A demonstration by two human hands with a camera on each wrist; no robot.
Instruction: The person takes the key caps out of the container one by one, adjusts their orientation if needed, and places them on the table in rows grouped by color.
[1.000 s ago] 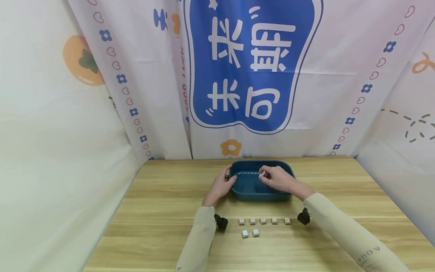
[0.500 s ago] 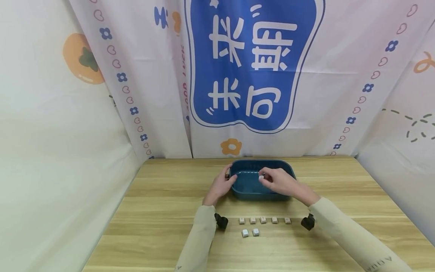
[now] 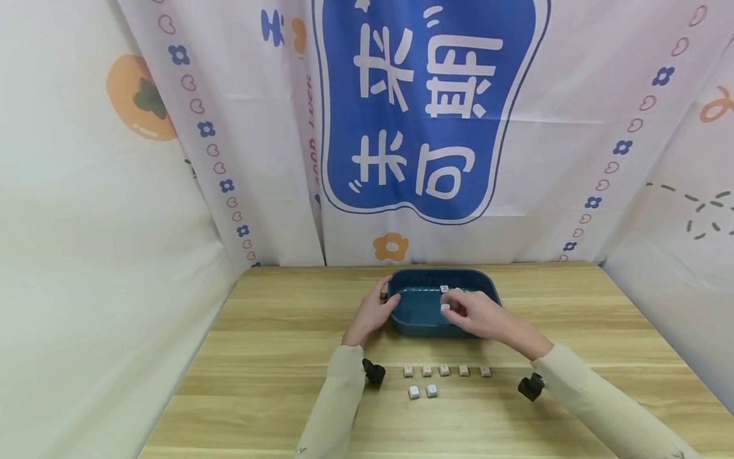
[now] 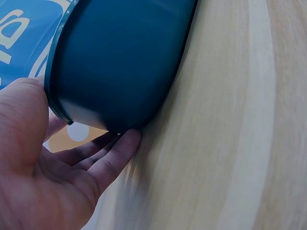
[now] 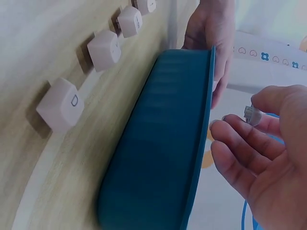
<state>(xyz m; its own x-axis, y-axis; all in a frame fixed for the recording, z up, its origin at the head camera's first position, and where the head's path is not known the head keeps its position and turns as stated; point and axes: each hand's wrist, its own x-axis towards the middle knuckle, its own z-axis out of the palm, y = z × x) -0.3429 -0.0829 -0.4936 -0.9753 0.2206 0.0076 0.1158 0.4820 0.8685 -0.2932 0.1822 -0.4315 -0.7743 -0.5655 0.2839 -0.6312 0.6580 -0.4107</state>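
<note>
A dark teal plastic bin stands toward the back of the wooden table. My left hand holds its left end, thumb at the rim and fingers against the outer wall. Over the bin, my right hand pinches a white keycap between thumb and finger. Another light keycap shows in the bin, just beyond the right fingers. The right hand hides part of the bin's inside. In front of the bin lies a row of several keycaps, with two white keycaps nearer to me.
In the right wrist view a keycap marked D sits beside the bin on the wooden table. A printed cloth hangs behind the table's back edge, and pale cloth walls stand at both sides.
My right hand has drawn slightly toward me and to the right, still pinching a keycap. A keycap in the bin has come into sight beyond it. The left hand stays on the bin.
</note>
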